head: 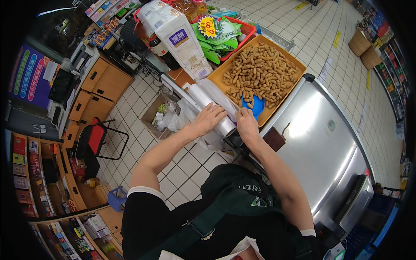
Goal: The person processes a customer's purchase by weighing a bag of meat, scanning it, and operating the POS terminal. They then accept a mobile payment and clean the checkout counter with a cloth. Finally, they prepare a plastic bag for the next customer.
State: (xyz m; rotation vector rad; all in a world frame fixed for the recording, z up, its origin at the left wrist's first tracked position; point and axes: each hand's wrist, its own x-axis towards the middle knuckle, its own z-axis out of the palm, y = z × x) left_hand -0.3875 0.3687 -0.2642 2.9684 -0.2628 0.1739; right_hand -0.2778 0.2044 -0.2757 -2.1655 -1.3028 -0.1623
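My left hand (209,118) lies over a roll of clear plastic (222,126), palm down with its fingers across the top. My right hand (247,125) is just to the right of the roll, its fingers curled near the tray's corner; what they pinch is hidden. Loose plastic film (218,92) stretches along the roll beside a yellow tray (213,76). Peanuts in their shells (261,70) are heaped in that tray. A blue scoop (256,110) holding a few peanuts leans at its near end, close to my right fingers.
A white tissue pack (183,42) and a dark bottle (164,53) stand beyond the roll. Green bags fill a red basket (248,29) behind the tray. A stainless-steel counter (312,139) extends right, with a dark brown pad (274,138). Below left are a cardboard box (148,115) and folding chair (96,138).
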